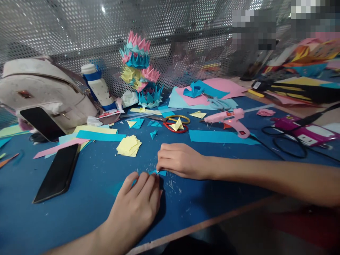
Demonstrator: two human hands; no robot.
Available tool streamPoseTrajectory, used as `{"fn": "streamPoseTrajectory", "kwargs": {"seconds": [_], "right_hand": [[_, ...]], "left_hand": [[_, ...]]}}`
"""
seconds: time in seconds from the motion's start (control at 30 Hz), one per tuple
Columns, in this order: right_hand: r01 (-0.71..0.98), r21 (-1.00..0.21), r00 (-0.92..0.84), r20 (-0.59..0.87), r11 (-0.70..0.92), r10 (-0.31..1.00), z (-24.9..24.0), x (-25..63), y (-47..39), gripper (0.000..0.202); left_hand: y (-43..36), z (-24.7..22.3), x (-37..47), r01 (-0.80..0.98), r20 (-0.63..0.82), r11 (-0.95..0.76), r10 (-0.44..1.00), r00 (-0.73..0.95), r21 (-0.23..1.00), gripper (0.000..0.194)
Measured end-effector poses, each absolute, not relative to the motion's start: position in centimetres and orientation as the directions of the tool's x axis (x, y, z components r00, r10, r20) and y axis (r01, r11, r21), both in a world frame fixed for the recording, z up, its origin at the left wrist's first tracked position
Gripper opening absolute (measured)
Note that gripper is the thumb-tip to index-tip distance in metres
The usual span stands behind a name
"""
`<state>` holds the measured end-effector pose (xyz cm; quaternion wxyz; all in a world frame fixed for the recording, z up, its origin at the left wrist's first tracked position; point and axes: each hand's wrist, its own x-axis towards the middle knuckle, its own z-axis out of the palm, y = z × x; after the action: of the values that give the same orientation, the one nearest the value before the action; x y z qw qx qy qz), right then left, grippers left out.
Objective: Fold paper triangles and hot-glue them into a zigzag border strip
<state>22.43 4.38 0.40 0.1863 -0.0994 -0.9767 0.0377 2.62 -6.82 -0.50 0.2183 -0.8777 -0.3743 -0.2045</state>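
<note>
A small piece of blue paper lies on the blue tabletop between my two hands, mostly covered by fingers. My left hand is closed over its near left side, with a bit of blue showing between the fingers. From the right, my right hand presses its pinched fingertips on the paper's far edge. Just beyond sits a stack of pale yellow paper squares. A small folded blue piece and a folded yellow piece lie farther back, the yellow one on red-and-yellow-handled scissors.
Two phones stand left: one lying flat, one leaning on a white backpack. A bottle and a tower of folded paper rise behind. At right are a pink glue gun with its cord and a purple power strip.
</note>
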Motion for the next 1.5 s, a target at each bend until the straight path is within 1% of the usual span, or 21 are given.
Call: {"fn": "streamPoseTrajectory", "kwargs": {"seconds": [0.23,0.33,0.43,0.57,0.7,0.77,0.87,0.97,1.07,1.17,1.23,1.3,1.37,1.43,1.5], "right_hand": [[0.189,-0.155,-0.934,0.276,0.97,0.226,1.0,22.0,4.4,0.014],[0.179,-0.168,-0.927,0.3,0.969,0.223,0.9,22.1,4.4,0.013],[0.173,-0.158,-0.912,0.347,0.972,0.219,0.7,22.4,4.4,0.019],[0.179,-0.142,-0.911,0.35,0.974,0.219,0.5,22.7,4.6,0.023],[0.207,-0.199,-0.908,0.325,0.958,0.264,0.5,22.6,4.6,0.019],[0.22,-0.204,-0.906,0.319,0.954,0.277,0.5,22.5,4.6,0.015],[0.2,-0.187,-0.909,0.331,0.962,0.253,0.5,22.5,4.5,0.014],[0.169,-0.248,-0.904,0.346,0.954,0.251,0.5,22.7,4.8,0.016],[0.211,-0.302,-0.878,0.36,0.93,0.316,0.4,23.1,5.7,0.018],[0.308,-0.281,-0.836,0.376,0.909,0.4,0.3,23.4,6.7,0.017],[0.342,-0.262,-0.813,0.4,0.903,0.424,0.2,23.5,7.1,0.017],[0.329,-0.265,-0.804,0.425,0.906,0.416,0.1,23.5,7.2,0.018],[0.268,-0.272,-0.825,0.431,0.924,0.366,0.2,23.4,6.8,0.02],[0.199,-0.271,-0.854,0.424,0.942,0.302,0.4,23.2,6.2,0.022],[0.171,-0.275,-0.869,0.411,0.946,0.276,0.6,23.1,5.7,0.024]], "left_hand": [[-6.7,-0.4,2.8,0.743,0.528,-0.63,0.562,0.637,-0.226,0.028],[-6.7,-0.4,2.8,0.742,0.527,-0.63,0.561,0.638,-0.229,0.029],[-6.8,-0.3,2.8,0.744,0.53,-0.631,0.562,0.635,-0.223,0.028],[-6.8,-0.4,2.7,0.74,0.536,-0.638,0.557,0.634,-0.212,0.028],[-6.7,-0.4,2.6,0.74,0.537,-0.642,0.559,0.632,-0.202,0.027],[-6.6,-0.4,2.6,0.739,0.532,-0.64,0.559,0.636,-0.212,0.027],[-6.6,-0.4,2.6,0.742,0.529,-0.632,0.56,0.637,-0.224,0.028],[-6.7,-0.5,2.6,0.744,0.526,-0.624,0.561,0.64,-0.24,0.027],[-6.8,-0.5,2.4,0.734,0.521,-0.623,0.546,0.656,-0.272,0.026],[-6.5,-0.4,2.1,0.723,0.508,-0.626,0.54,0.671,-0.291,0.025],[-6.1,-0.2,1.9,0.731,0.497,-0.617,0.555,0.667,-0.292,0.025],[-5.5,0.0,1.7,0.746,0.49,-0.608,0.579,0.651,-0.272,0.024],[-5.0,0.2,1.5,0.759,0.483,-0.608,0.605,0.633,-0.232,0.022],[-4.6,0.2,1.1,0.767,0.471,-0.617,0.632,0.616,-0.175,0.021],[-4.1,0.1,0.5,0.773,0.46,-0.626,0.66,0.594,-0.099,0.021]]}}
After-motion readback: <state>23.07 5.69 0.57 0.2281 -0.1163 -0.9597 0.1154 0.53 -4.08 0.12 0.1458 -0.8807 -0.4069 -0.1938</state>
